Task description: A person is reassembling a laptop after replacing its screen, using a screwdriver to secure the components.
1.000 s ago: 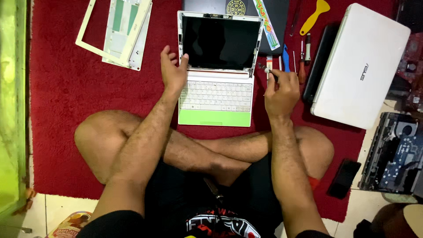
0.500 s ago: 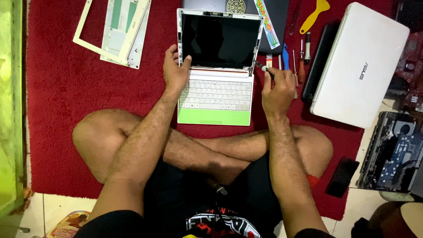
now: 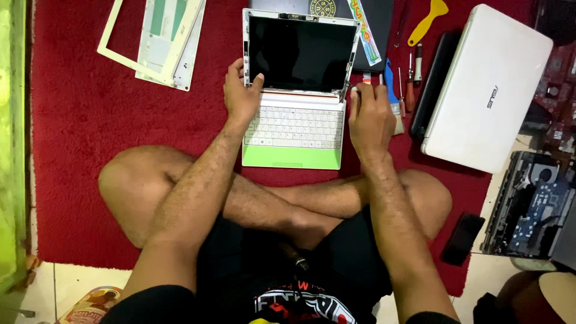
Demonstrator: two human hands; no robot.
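A small laptop with a green palm rest [image 3: 292, 157], white keys and a bare dark screen [image 3: 300, 53] lies open on the red carpet [image 3: 78, 120] between my knees. My left hand [image 3: 241, 90] grips the lower left corner of the screen frame, thumb on the panel. My right hand [image 3: 369, 114] rests on the carpet by the laptop's right hinge, fingers curled down; whether it pinches a small part I cannot tell.
A white screen bezel [image 3: 157, 41] lies at the upper left. Screwdrivers [image 3: 410, 81], a blue-handled brush [image 3: 391, 84] and a yellow pry tool [image 3: 427, 21] lie right of the screen. A shut white laptop [image 3: 489, 90], an opened laptop base [image 3: 531, 204] and a dark phone [image 3: 462, 238] sit to the right.
My right hand has moved left from the tools to the laptop's right hinge. My left hand has slid up onto the screen's lower left corner.
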